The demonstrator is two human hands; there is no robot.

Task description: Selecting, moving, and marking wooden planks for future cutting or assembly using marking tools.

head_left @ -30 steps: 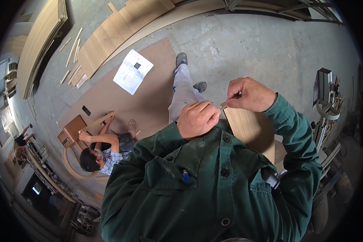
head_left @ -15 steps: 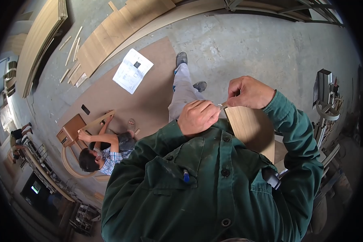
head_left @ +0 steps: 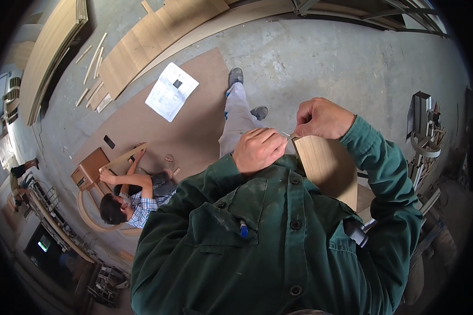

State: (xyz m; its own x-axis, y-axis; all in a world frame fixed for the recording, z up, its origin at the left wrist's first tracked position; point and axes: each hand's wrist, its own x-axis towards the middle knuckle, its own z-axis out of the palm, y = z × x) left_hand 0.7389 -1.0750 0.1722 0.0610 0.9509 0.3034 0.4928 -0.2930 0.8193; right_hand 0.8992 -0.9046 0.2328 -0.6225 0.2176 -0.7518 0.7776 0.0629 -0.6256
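Close together in front of my chest, both hands work at the far left corner of a wooden board (head_left: 328, 165) with light brown grain. My left hand (head_left: 260, 151) is closed, fingertips pressed together toward that corner. A tiny pale sliver (head_left: 286, 134) shows between the two hands; its kind is too small to tell. My right hand (head_left: 326, 119) is closed in a pinch just above the board's top edge. What its fingertips hold is hidden. The board's near end is partly covered by my right sleeve and jacket.
On the left, a person (head_left: 134, 202) sits on the floor holding a wooden strip (head_left: 126, 160) beside a brown box (head_left: 95, 164). A printed sheet (head_left: 171, 94) lies on a brown floor panel (head_left: 210, 73). Curved wooden panels (head_left: 136, 47) and narrow strips (head_left: 97, 60) lie beyond.
My right hand has shifted very slightly left, its fingertips nearer the pale sliver. My left hand has hardly moved, and the board stays in place.
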